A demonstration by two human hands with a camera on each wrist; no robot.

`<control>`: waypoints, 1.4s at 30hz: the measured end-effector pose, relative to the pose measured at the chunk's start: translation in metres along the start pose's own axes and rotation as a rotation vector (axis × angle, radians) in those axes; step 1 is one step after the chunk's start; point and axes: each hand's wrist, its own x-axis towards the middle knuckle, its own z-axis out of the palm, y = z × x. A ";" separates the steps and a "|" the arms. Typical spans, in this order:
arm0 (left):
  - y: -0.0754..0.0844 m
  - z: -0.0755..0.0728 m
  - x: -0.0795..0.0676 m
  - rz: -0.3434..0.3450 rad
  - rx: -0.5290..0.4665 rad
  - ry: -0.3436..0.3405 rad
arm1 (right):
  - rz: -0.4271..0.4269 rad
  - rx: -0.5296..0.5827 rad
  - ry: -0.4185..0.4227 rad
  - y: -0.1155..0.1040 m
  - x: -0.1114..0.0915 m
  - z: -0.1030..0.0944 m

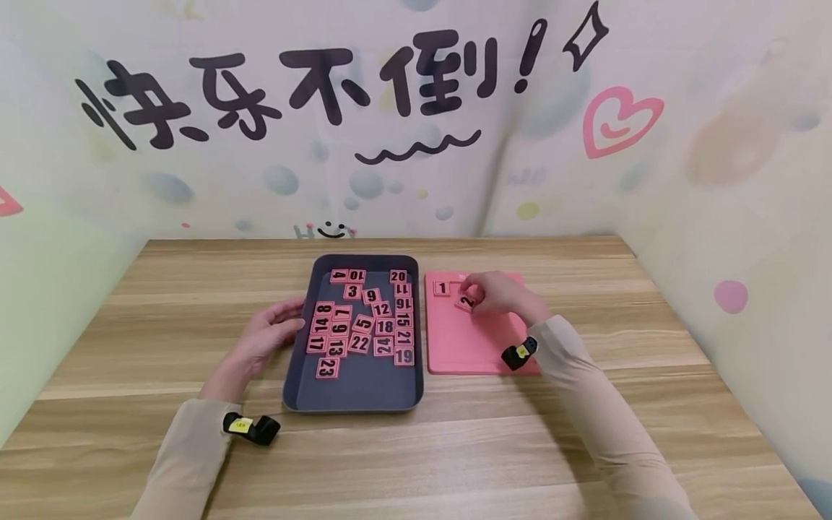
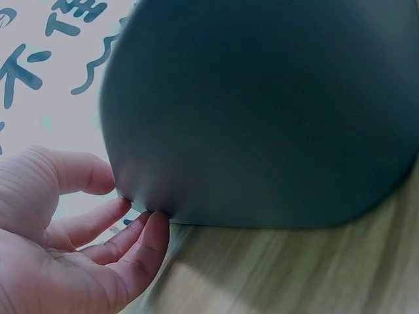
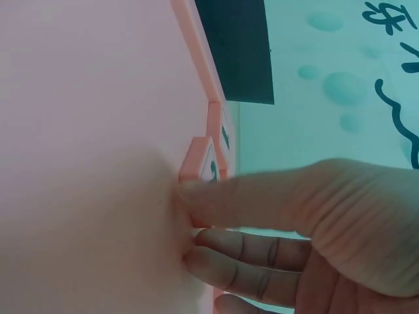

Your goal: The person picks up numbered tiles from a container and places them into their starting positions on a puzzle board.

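Note:
A dark grey tray holds many pink number tiles, among them tile 5 and tile 23. My left hand is at the tray's left side, its fingertips and thumb touching the outer edge. To the tray's right lies a flat pink board with a raised border. Tile 1 sits in its top-left corner. My right hand pinches the number 2 tile over the board, just right of tile 1. That tile is tilted, and fingers partly cover it.
Both things lie on a wood-grain table. A patterned wall cloth with black lettering hangs behind it. Small black cameras sit on both wrists, the left one near the tray's lower left corner.

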 end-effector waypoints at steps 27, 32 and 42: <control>-0.001 -0.001 0.000 0.004 -0.008 -0.008 | 0.010 -0.009 0.071 0.000 0.007 0.004; -0.001 -0.001 0.000 0.006 -0.009 -0.011 | 0.104 -0.004 0.084 -0.003 0.013 0.006; -0.003 -0.002 0.001 0.016 -0.015 -0.012 | 0.176 0.039 0.186 -0.004 0.021 0.013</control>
